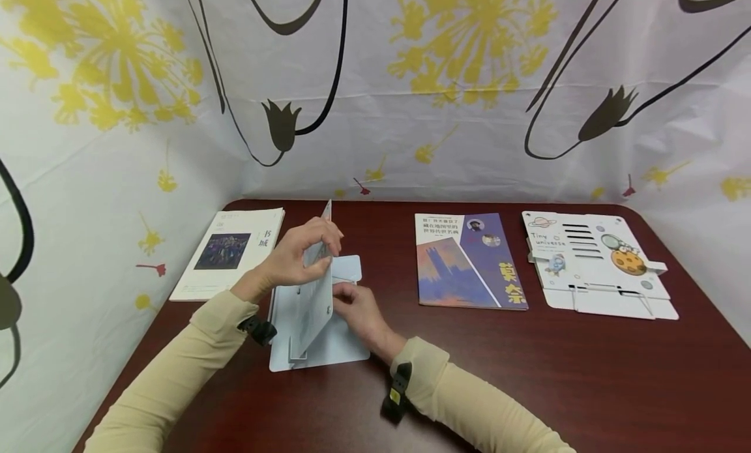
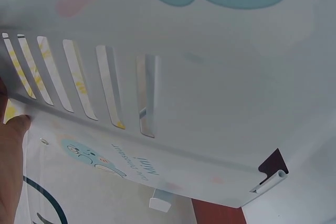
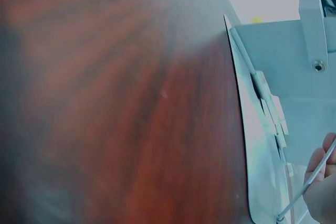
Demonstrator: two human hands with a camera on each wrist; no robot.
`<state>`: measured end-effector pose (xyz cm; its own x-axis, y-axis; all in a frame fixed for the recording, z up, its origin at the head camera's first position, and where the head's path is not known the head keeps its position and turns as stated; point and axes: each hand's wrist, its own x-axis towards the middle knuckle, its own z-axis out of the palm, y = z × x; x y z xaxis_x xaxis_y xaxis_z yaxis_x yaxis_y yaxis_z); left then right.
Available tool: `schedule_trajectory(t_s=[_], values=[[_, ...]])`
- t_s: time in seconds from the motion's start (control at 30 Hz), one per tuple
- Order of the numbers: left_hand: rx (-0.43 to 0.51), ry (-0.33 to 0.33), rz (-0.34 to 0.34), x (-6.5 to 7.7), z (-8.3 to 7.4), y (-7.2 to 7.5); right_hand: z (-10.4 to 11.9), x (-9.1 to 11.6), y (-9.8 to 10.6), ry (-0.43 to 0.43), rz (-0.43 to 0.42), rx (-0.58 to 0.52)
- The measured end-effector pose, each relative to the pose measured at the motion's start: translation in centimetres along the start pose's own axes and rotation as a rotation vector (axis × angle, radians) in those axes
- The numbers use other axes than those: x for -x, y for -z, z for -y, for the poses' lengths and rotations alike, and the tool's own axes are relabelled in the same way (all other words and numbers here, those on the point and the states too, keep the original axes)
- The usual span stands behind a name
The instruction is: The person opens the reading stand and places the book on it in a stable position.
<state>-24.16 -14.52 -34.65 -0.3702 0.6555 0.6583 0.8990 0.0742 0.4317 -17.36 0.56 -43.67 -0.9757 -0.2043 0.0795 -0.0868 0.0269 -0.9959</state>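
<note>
Bookstand [image 1: 313, 296] panel hiding hands' fingertips

Dark reddish-brown table [image 1: 587, 375], pale blue book stand [image 1: 319, 339] with a blue elephant print, white book stand [image 1: 592, 264] with planets, purple and blue book [image 1: 466, 261] with yellow characters, white book [image 1: 231, 251] with a dark picture, white backdrop [image 1: 375, 81] with yellow flowers and black tulips, beige sleeves [image 1: 176, 375].

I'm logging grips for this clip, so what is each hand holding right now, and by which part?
The left hand grips the raised panel of the light blue book stand near its top edge. The right hand pinches the stand's thin wire behind that panel.
</note>
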Motion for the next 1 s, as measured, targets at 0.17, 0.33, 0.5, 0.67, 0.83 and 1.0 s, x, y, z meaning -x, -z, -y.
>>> schedule_trajectory(t_s=[0.17,0.33,0.5,0.67,0.83,1.0], values=[[-0.006,0.015,0.007,0.1,0.0,0.0,0.1,0.7,-0.1,0.003,-0.054,-0.051],[-0.016,0.032,0.005,0.1,0.0,0.1,0.8,1.8,0.0,0.0,-0.088,-0.114],[-0.012,0.074,-0.007,0.4,0.4,0.4,1.4,3.6,-0.1,-0.014,-0.111,-0.163],[0.017,0.185,-0.019,0.6,0.9,0.7,1.9,5.5,-0.8,0.004,-0.127,-0.207],[0.08,0.351,-0.04,0.5,0.6,1.1,2.1,6.8,-1.6,0.028,-0.113,-0.286],[0.135,0.571,-0.018,1.5,1.2,1.7,2.0,7.3,-2.1,0.032,-0.115,-0.344]])
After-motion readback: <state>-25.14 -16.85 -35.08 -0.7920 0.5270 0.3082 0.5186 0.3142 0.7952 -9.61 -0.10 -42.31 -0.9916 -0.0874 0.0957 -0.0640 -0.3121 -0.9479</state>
